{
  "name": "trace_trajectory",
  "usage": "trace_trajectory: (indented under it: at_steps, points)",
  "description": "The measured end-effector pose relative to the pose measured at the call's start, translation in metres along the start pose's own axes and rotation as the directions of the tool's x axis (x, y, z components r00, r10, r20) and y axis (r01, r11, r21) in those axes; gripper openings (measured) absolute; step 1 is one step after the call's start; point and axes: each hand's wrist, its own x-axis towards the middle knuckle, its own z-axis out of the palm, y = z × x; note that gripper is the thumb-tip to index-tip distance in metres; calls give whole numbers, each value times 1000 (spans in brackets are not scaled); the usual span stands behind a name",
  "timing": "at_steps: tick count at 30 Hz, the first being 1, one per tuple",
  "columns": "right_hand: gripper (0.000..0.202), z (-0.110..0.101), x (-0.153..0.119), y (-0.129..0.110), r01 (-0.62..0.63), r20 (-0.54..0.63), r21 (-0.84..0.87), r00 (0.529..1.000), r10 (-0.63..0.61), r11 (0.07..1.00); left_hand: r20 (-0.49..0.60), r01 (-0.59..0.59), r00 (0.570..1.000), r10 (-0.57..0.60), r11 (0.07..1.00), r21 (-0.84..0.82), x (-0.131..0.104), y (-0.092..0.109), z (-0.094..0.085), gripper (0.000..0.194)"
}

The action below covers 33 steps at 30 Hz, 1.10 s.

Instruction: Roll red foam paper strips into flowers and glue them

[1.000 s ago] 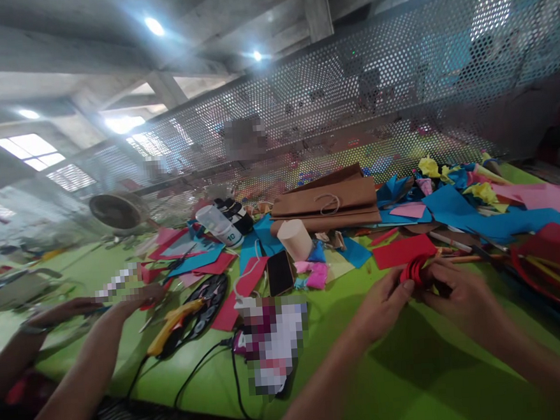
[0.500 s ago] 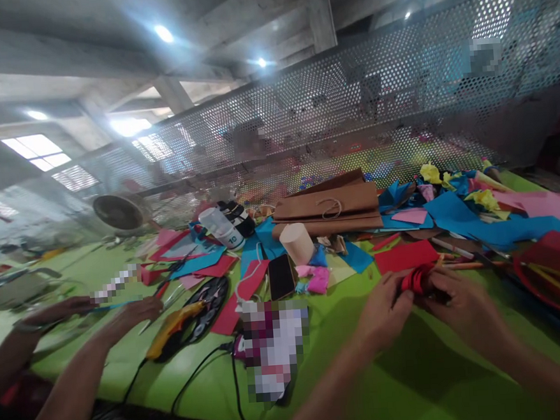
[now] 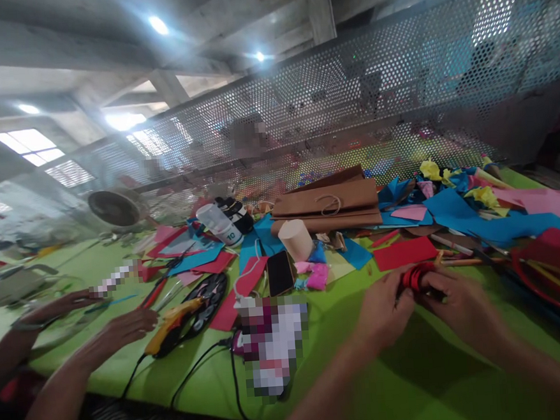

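Observation:
Between my fingers, above the green tabletop, is a small rolled red strip (image 3: 413, 278); whether it is paper or felt I cannot tell. My left hand (image 3: 381, 305) pinches its left side with thumb and fingers. On the other side my right hand (image 3: 460, 305) is closed around it, with the fingertips partly hidden. Just behind my hands lies a flat red sheet (image 3: 404, 253). To their left are scraps of pink foam or paper (image 3: 319, 276) and a dark phone (image 3: 280, 273).
A co-worker's hands (image 3: 129, 327) are at the left, near a yellow-and-black glue gun (image 3: 173, 326) with a cord. Behind stand a beige roll (image 3: 296, 240), folded brown sheets (image 3: 327, 205) and a tilted clear cup (image 3: 220, 225). Blue sheets (image 3: 482, 218) and a red hoop-like cord (image 3: 522, 276) lie right.
My hands keep hold of the red roll, with only a slight shift of the fingers. The co-worker's nearer hand has come down and away from the thin blue strip.

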Motion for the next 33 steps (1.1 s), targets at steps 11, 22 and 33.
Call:
trace_trajectory:
  at_steps: [11, 22, 33]
  points:
    - [12, -4, 0, 2, -8, 42, -7, 999, 8, 1000, 19, -31, 999, 33, 998, -62, 0, -4, -2, 50]
    - [13, -2, -2, 2, 19, 23, -13, 1000, -19, 1000, 12, -14, 1000, 14, 1000, -21, -1, -1, 1, 54]
    - [14, -3, 1, -1, -5, 49, 59, 999, 2, 998, -27, 26, 999, -29, 995, -92, -1, -4, 4, 54]
